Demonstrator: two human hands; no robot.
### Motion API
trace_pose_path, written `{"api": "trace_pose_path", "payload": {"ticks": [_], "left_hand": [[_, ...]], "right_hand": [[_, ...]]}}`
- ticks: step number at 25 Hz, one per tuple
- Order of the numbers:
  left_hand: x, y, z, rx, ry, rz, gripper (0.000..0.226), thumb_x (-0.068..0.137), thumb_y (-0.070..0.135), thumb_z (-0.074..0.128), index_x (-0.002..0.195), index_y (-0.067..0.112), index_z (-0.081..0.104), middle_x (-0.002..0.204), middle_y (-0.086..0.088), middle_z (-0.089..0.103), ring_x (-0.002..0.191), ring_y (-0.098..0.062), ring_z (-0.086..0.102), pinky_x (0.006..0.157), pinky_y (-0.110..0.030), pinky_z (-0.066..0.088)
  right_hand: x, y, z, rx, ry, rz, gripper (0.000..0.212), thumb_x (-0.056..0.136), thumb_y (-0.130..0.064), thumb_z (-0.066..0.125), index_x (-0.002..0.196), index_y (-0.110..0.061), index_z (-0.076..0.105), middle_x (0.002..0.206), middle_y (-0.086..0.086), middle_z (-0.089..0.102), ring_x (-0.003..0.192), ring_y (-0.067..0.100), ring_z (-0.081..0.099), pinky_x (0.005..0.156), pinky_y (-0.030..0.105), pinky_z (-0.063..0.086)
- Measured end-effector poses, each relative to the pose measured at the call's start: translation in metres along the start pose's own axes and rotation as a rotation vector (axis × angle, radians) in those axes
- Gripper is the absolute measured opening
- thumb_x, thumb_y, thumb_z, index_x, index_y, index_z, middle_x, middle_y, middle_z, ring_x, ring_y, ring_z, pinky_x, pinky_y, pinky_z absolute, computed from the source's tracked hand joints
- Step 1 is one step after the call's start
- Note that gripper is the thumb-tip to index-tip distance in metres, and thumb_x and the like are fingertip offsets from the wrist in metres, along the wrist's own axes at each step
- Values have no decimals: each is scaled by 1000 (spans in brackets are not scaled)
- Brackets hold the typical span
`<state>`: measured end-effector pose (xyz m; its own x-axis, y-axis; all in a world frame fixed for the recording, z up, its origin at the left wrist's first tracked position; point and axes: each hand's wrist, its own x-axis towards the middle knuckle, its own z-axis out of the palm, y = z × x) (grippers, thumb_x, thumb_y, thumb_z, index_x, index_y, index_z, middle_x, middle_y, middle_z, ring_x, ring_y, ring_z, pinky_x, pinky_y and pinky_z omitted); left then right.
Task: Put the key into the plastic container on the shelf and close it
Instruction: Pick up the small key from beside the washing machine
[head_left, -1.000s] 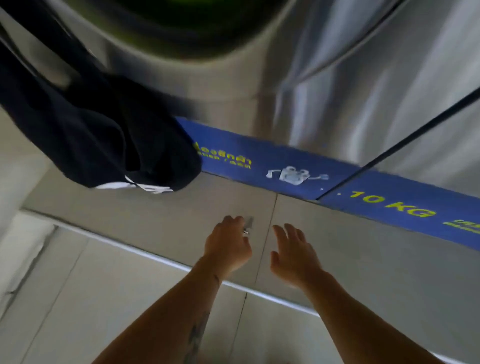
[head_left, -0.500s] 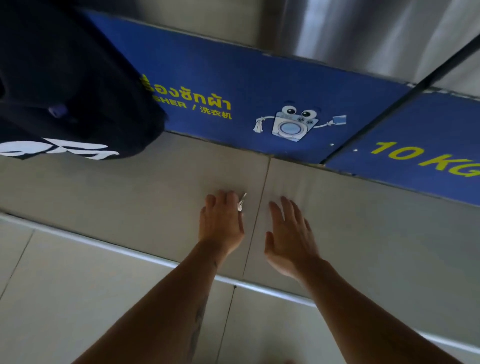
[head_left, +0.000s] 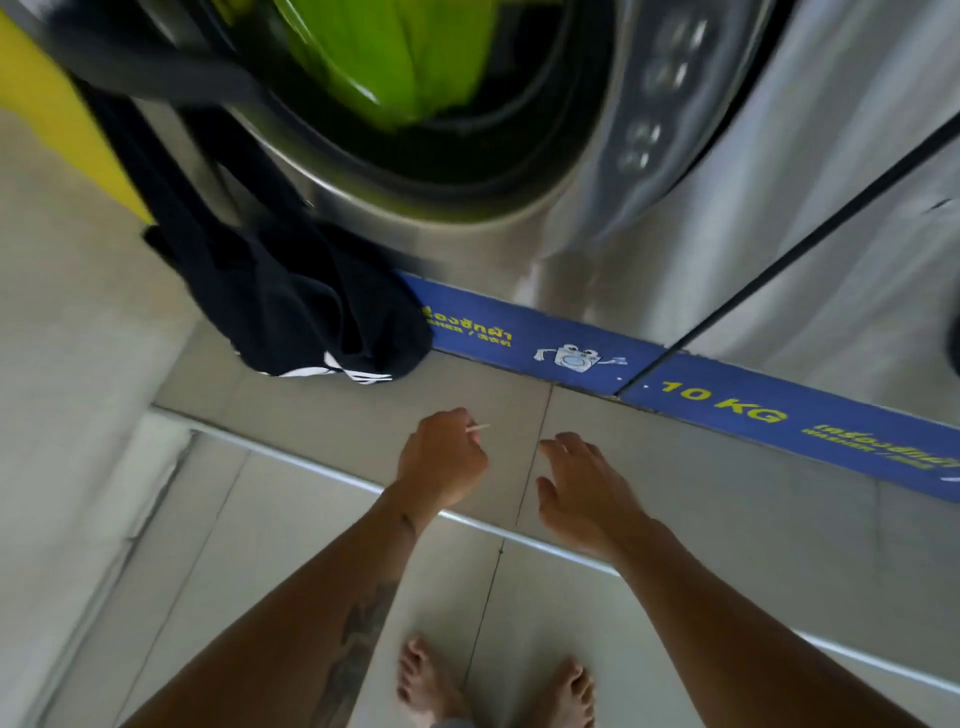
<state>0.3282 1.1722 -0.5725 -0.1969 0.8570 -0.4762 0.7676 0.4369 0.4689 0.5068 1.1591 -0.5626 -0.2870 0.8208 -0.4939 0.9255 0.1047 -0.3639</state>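
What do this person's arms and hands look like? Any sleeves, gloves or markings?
Both forearms are bare: no sleeves reach into view. The left hand and right hand wear no gloves, and no watch or bracelet shows. A dark tattoo runs along the left forearm, with a small dark mark near the wrist.

Two bare arms, both reaching forward and down.
Left hand (head_left: 441, 460): curled into a loose fist, back up, pinching a small key (head_left: 479, 427) at the fingertips; tattooed forearm. Right hand (head_left: 582, 486): empty, fingers spread and slightly bent, palm down. Bare feet (head_left: 493, 688) below.
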Motion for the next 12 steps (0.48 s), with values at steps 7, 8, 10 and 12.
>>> {"api": "trace_pose_path", "payload": {"ticks": [7,8,10,12], "left_hand": [[-150,46,-167,-59,48,-4,9,84,22,50,78,18,56,90,-8,66,93,-36,62,69,-31,40],[-167,51,-184,-65,62,13,10,83,22,50,74,20,54,86,-9,65,92,-36,62,68,-32,42],[-200,62,-217,-94,134,42,10,80,19,49,73,22,55,83,-11,65,90,-37,64,70,-35,48],[-232,71,-241,-83,231,52,12,83,18,50,81,21,62,92,-11,68,92,-35,64,73,-33,47]], "right_hand": [[-120,-105,-144,-2,37,-63,49,97,-31,43,144,-14,40,146,10,44,132,31,43,105,40,39],[-132,-116,-158,-13,40,-83,50,97,-32,41,143,-13,41,145,12,45,132,32,44,105,40,38],[-152,-136,-184,-34,71,-143,50,94,-33,37,138,-10,46,143,15,47,131,34,44,106,42,35],[-167,-151,-202,-14,103,-196,45,96,-28,42,136,-10,49,142,13,49,132,32,45,106,43,34]]}}
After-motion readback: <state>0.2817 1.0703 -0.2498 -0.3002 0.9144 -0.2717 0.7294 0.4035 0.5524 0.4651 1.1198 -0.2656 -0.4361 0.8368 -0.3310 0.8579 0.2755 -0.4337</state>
